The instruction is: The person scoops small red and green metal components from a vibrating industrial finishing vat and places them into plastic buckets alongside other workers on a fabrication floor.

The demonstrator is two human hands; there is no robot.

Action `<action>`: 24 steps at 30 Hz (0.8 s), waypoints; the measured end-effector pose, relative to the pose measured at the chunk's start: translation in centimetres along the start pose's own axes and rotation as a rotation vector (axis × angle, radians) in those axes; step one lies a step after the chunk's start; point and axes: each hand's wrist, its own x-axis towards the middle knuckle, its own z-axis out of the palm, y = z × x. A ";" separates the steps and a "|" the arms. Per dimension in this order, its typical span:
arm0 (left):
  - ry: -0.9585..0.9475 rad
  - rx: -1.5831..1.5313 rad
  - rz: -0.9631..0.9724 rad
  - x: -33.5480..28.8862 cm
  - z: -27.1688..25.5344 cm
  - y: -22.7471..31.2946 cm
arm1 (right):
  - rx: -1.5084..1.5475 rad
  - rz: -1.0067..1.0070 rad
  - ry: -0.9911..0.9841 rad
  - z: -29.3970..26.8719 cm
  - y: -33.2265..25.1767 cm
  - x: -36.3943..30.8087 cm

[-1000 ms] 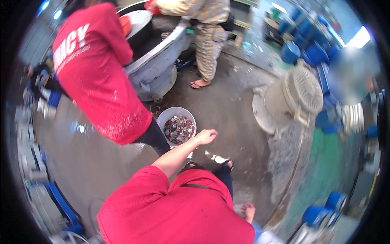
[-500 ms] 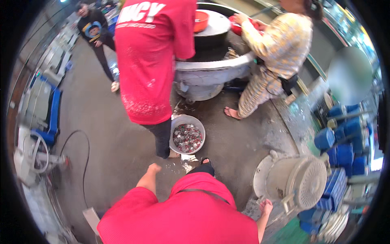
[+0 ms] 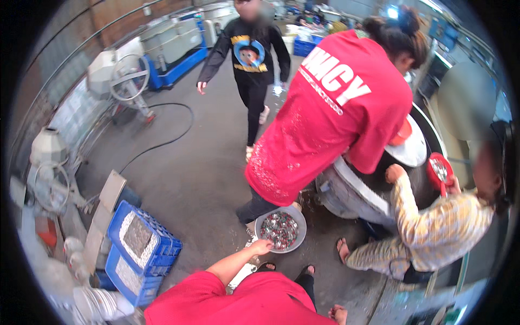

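My left hand (image 3: pixel 262 247) reaches forward and overlaps the near-left rim of a pale grey bucket (image 3: pixel 259 221) on the floor. Whether it touches the rim I cannot tell, and its fingers are too small to make out. Small shiny metal pieces (image 3: pixel 279 229), mixed with red and green bits, fill the bucket. Low at my right side hangs my right hand (image 3: pixel 339 314), its fingers curled in with nothing seen in them. Beyond the bucket, a co-worker in a red shirt (image 3: pixel 330 114) leans over a large round tub (image 3: pixel 357 189).
At the tub's right, another person (image 3: pixel 433 233) holds a red scoop (image 3: pixel 440 169) with shiny pieces. Someone in black (image 3: pixel 252 59) stands farther back. Blue crates (image 3: pixel 146 249) with white material stand at the left. A dark hose (image 3: pixel 162 143) crosses the floor near machines with handwheels (image 3: pixel 130 78).
My view has swung left, bringing the crates into sight. My left hand now overlaps the bucket's rim. The person in black appears nearer, and the red scoop now shows pieces inside.
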 end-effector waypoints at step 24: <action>0.231 -1.152 -1.092 -15.0 14.5 -6.0 | 0.093 0.114 -0.367 -2.8 -11.3 26.7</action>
